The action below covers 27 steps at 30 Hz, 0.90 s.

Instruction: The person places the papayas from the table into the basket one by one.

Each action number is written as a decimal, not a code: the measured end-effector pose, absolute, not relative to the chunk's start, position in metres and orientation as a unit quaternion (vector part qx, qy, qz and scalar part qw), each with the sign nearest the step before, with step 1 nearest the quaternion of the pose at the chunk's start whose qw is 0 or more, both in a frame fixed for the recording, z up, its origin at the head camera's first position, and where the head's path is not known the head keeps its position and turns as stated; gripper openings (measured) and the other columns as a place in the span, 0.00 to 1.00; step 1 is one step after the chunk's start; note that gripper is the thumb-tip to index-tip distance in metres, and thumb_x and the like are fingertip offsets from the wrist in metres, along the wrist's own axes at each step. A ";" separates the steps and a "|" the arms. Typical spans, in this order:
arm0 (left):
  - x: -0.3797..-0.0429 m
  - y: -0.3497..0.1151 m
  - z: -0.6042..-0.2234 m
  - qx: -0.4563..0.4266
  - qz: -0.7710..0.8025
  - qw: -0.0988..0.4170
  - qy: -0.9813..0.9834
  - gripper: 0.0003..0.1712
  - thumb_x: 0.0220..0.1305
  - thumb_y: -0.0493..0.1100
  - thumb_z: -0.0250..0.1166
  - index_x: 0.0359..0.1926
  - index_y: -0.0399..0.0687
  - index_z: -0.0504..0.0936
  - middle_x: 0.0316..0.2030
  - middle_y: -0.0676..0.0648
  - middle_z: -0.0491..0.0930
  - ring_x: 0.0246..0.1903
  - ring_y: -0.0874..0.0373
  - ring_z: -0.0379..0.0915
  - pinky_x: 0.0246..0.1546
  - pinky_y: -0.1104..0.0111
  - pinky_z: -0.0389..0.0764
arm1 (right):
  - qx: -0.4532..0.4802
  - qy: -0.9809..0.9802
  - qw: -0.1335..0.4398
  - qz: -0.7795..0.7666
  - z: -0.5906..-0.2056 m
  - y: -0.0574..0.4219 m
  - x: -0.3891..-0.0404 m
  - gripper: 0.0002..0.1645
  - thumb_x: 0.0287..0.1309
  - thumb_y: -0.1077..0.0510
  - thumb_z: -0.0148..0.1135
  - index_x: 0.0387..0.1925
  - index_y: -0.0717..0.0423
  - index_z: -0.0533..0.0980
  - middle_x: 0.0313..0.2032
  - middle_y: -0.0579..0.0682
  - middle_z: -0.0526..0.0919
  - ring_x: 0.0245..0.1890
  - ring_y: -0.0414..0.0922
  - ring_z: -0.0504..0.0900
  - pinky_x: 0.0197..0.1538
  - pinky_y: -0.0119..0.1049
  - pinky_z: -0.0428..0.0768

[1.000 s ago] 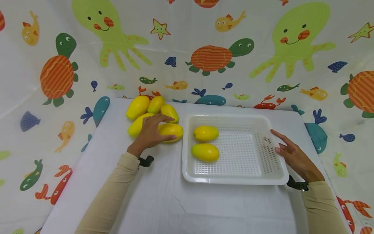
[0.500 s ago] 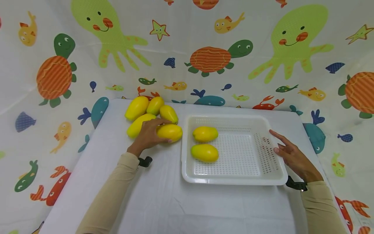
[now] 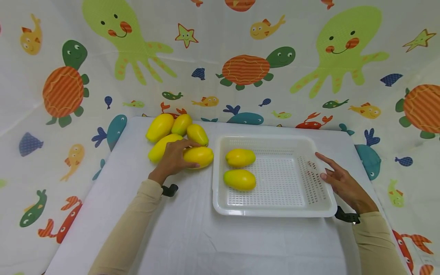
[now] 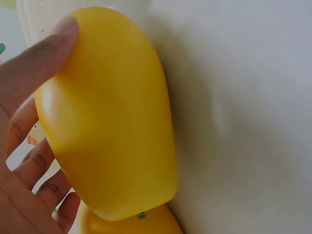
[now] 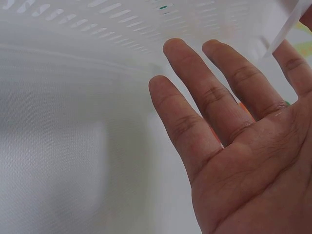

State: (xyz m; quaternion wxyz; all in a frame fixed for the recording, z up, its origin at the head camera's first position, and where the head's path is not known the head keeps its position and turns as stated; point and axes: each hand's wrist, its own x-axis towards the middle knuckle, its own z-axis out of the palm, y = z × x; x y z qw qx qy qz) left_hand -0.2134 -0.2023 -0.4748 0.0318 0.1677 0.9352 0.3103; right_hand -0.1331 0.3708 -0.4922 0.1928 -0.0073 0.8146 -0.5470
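My left hand (image 3: 174, 157) grips a smooth yellow papaya (image 3: 198, 157), the one nearest the basket in a group on the left. In the left wrist view the thumb lies along one side of this papaya (image 4: 112, 117), with the fingers spread around the other side. On the right, my right hand (image 3: 348, 187) touches the right rim of a white perforated plastic basket (image 3: 275, 212) with thumb and index finger. The right wrist view shows the other fingers (image 5: 187, 63) extended below the rim. Two papayas (image 3: 240, 157) lie at the left end inside the basket.
Several more papayas (image 3: 159, 128) cluster at the back left of the table, behind the left hand. A white cloth (image 3: 192, 236) covers the table. Behind it hangs a curtain (image 3: 220, 23) printed with sea animals.
My left thumb and fingers have closed in around the papaya, which stays in place beside the basket. The right hand keeps its position at the rim. The head view has shifted slightly.
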 end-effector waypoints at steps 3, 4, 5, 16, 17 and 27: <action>-0.211 -0.204 -0.471 0.165 0.307 0.036 0.937 0.40 0.54 0.59 0.84 0.66 0.54 0.83 0.65 0.45 0.82 0.64 0.44 0.74 0.72 0.39 0.60 | -0.008 0.814 0.190 -0.548 -0.492 0.370 -0.133 0.43 0.81 0.49 0.55 0.84 0.20 0.46 0.82 0.68 0.56 0.56 0.29 0.85 0.52 0.54 0.90; -0.209 -0.204 -0.468 0.165 0.308 0.037 0.936 0.40 0.54 0.59 0.83 0.66 0.55 0.83 0.65 0.46 0.82 0.63 0.44 0.74 0.72 0.39 0.59 | -0.008 0.813 0.190 -0.550 -0.492 0.370 -0.133 0.43 0.81 0.49 0.55 0.84 0.20 0.46 0.82 0.68 0.56 0.56 0.30 0.85 0.52 0.54 0.90; -0.208 -0.205 -0.465 0.165 0.309 0.037 0.936 0.40 0.54 0.59 0.83 0.66 0.55 0.83 0.65 0.46 0.82 0.63 0.44 0.74 0.72 0.39 0.59 | -0.008 0.813 0.190 -0.551 -0.492 0.370 -0.133 0.43 0.81 0.49 0.55 0.84 0.20 0.46 0.82 0.68 0.56 0.56 0.30 0.85 0.52 0.54 0.90; -0.196 -0.206 -0.432 0.196 0.326 -0.002 0.925 0.39 0.51 0.57 0.86 0.63 0.53 0.84 0.62 0.45 0.83 0.62 0.43 0.74 0.73 0.40 0.64 | -0.010 0.815 0.194 -0.545 -0.491 0.370 -0.133 0.43 0.81 0.48 0.55 0.84 0.20 0.46 0.82 0.67 0.54 0.57 0.30 0.84 0.54 0.55 0.90; -0.195 -0.206 -0.428 0.198 0.329 -0.001 0.923 0.39 0.51 0.56 0.86 0.63 0.53 0.84 0.62 0.45 0.83 0.62 0.43 0.73 0.72 0.41 0.66 | -0.011 0.815 0.194 -0.545 -0.491 0.370 -0.133 0.43 0.81 0.48 0.55 0.84 0.20 0.46 0.82 0.67 0.54 0.57 0.30 0.84 0.54 0.55 0.89; -0.185 -0.187 -0.391 0.254 0.336 -0.015 0.907 0.40 0.49 0.61 0.86 0.62 0.57 0.85 0.60 0.51 0.84 0.60 0.51 0.76 0.66 0.49 0.78 | -0.004 0.817 0.198 -0.542 -0.491 0.370 -0.134 0.43 0.81 0.47 0.54 0.84 0.17 0.45 0.83 0.66 0.54 0.58 0.30 0.83 0.55 0.58 0.88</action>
